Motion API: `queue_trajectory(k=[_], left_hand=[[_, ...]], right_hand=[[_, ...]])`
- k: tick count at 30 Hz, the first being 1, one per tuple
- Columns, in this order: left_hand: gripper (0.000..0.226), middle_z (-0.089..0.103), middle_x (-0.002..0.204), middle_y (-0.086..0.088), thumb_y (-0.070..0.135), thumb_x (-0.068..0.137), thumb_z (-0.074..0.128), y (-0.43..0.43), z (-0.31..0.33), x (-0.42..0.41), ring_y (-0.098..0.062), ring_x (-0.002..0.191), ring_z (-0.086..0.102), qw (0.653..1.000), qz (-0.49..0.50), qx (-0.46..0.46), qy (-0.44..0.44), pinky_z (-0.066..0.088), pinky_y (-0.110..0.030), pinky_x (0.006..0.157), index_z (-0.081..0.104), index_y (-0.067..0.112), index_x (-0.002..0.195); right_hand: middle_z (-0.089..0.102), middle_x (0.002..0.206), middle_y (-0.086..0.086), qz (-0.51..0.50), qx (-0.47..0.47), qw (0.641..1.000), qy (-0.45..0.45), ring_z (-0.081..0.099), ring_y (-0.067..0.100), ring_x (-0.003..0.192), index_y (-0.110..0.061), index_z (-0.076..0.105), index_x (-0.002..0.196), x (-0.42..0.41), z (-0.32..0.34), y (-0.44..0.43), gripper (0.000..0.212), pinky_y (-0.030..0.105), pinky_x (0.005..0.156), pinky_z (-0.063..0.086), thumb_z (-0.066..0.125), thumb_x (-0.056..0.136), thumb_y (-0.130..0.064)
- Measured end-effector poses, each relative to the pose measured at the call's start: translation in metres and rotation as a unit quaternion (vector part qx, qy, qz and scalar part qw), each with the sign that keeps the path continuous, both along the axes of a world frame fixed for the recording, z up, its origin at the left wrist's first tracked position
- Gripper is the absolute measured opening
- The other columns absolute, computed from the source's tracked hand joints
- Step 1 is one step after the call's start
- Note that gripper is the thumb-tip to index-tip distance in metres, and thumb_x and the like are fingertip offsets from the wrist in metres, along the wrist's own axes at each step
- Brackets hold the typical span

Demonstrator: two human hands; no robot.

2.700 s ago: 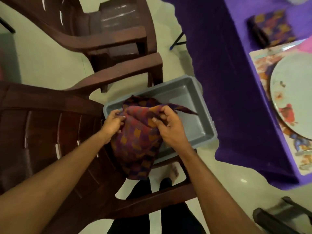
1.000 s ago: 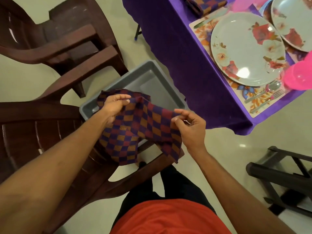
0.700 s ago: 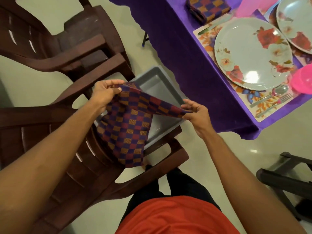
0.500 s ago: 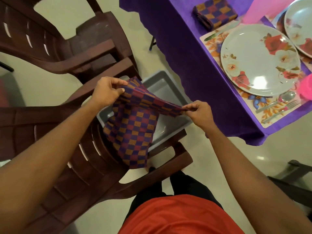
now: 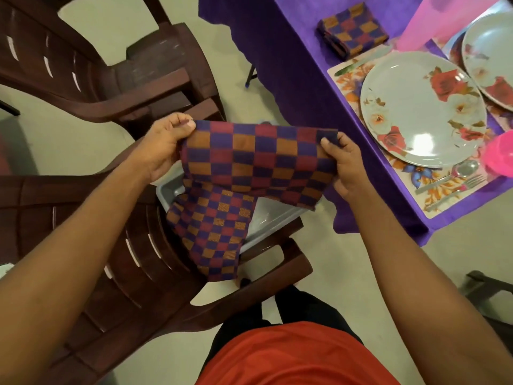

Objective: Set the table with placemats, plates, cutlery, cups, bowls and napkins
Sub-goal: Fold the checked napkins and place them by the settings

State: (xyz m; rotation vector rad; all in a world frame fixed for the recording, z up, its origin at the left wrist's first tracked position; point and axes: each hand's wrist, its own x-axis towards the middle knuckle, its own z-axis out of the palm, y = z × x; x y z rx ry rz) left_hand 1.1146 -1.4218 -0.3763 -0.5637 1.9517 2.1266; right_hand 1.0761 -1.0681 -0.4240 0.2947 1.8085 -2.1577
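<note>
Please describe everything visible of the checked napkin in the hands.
The checked napkin is soft woven-looking cloth in purple, maroon and orange squares. The left hand and right hand pinch its upper corners, stretching a wide band in the air; a narrower part hangs below, in front of the grey tray on the brown chair.

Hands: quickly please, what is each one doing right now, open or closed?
Left hand: closed, pinching the top left corner of the checked napkin.
Right hand: closed, holding the same napkin at its right edge.
</note>
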Motion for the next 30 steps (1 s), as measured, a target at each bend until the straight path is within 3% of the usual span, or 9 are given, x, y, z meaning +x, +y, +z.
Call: queue_trajectory(k=[2, 4, 9, 13, 17, 20, 24, 27, 30], left_hand=[[0.009, 0.072, 0.095, -0.001, 0.025, 0.099, 0.058, 0.01, 0.0, -0.006, -0.016, 0.088, 0.07, 0.993, 0.055, 0.106, 0.001, 0.058, -0.035, 0.08, 0.064, 0.018, 0.099], [0.033, 0.072, 0.115, -0.011, 0.038, 0.091, 0.064, 0.022, -0.018, 0.007, -0.025, 0.106, 0.07, 0.982, 0.034, 0.169, -0.078, 0.059, -0.043, 0.089, 0.067, 0.014, 0.114], [0.019, 0.073, 0.115, -0.009, 0.014, 0.102, 0.054, 0.04, -0.088, 0.069, -0.029, 0.109, 0.069, 0.97, 0.007, -0.039, -0.241, 0.057, -0.047, 0.091, 0.069, 0.017, 0.113], [0.017, 0.075, 0.107, 0.0, 0.025, 0.104, 0.052, 0.042, -0.08, 0.066, -0.026, 0.108, 0.069, 0.989, 0.04, -0.07, -0.126, 0.056, -0.041, 0.092, 0.07, 0.026, 0.106], [0.019, 0.075, 0.1, 0.007, 0.028, 0.105, 0.05, 0.036, -0.045, 0.042, -0.011, 0.096, 0.071, 0.993, 0.075, -0.087, -0.006, 0.058, -0.029, 0.084, 0.069, 0.027, 0.104], [0.023, 0.071, 0.096, 0.013, 0.035, 0.106, 0.046, 0.036, -0.032, 0.032, -0.005, 0.09, 0.069, 0.976, 0.023, -0.206, 0.065, 0.057, -0.032, 0.083, 0.067, 0.027, 0.104], [0.036, 0.064, 0.089, 0.018, 0.047, 0.105, 0.04, 0.035, -0.032, 0.033, -0.008, 0.089, 0.065, 0.932, -0.011, -0.335, 0.136, 0.052, -0.03, 0.075, 0.064, 0.024, 0.117], [0.023, 0.065, 0.091, 0.017, 0.038, 0.107, 0.041, 0.032, -0.017, 0.029, 0.002, 0.086, 0.062, 0.927, -0.022, -0.322, 0.193, 0.053, -0.029, 0.074, 0.063, 0.036, 0.111], [0.027, 0.069, 0.118, 0.003, 0.036, 0.107, 0.042, 0.029, -0.003, 0.017, -0.011, 0.112, 0.064, 0.944, -0.028, -0.233, 0.233, 0.053, -0.032, 0.092, 0.056, 0.039, 0.129]], right_hand=[[0.073, 0.109, 0.012, -0.019, -0.049, 0.998, -0.035, 0.07, 0.026, 0.096, -0.011, 0.066, 0.111, -0.015, -0.001, -0.006, 0.021, 0.039, 0.08, 0.06, 0.068, 0.095, -0.025], [0.071, 0.12, 0.015, 0.031, -0.017, 0.996, -0.084, 0.069, 0.03, 0.105, -0.01, 0.064, 0.123, -0.017, -0.013, -0.009, 0.038, 0.046, 0.087, 0.059, 0.073, 0.091, -0.029], [0.076, 0.1, 0.001, 0.107, 0.248, 0.958, -0.1, 0.073, 0.023, 0.097, -0.017, 0.072, 0.11, 0.037, -0.069, -0.003, 0.02, 0.046, 0.085, 0.061, 0.071, 0.091, -0.011], [0.077, 0.098, 0.0, 0.032, 0.266, 0.963, -0.014, 0.073, 0.018, 0.092, -0.019, 0.076, 0.105, 0.049, -0.061, -0.01, 0.016, 0.047, 0.084, 0.06, 0.068, 0.093, -0.027], [0.075, 0.094, 0.002, -0.019, 0.218, 0.972, 0.089, 0.071, 0.008, 0.083, -0.011, 0.073, 0.107, 0.033, -0.021, -0.015, 0.016, 0.025, 0.071, 0.058, 0.061, 0.101, -0.02], [0.066, 0.081, -0.012, -0.027, 0.341, 0.915, 0.212, 0.062, -0.001, 0.068, -0.014, 0.067, 0.111, 0.026, -0.018, -0.017, 0.025, 0.012, 0.062, 0.048, 0.05, 0.106, -0.032], [0.06, 0.076, -0.013, -0.071, 0.463, 0.851, 0.238, 0.051, 0.0, 0.056, -0.01, 0.062, 0.119, 0.015, -0.015, -0.025, 0.039, 0.009, 0.056, 0.038, 0.039, 0.108, -0.04], [0.056, 0.071, -0.017, -0.098, 0.42, 0.875, 0.22, 0.053, -0.001, 0.058, -0.012, 0.062, 0.1, 0.004, -0.009, -0.025, 0.034, 0.011, 0.055, 0.038, 0.043, 0.107, -0.04], [0.055, 0.071, -0.016, -0.127, 0.367, 0.902, 0.187, 0.054, -0.002, 0.063, -0.017, 0.056, 0.089, -0.002, -0.006, -0.028, 0.032, 0.018, 0.057, 0.045, 0.044, 0.106, -0.041]])
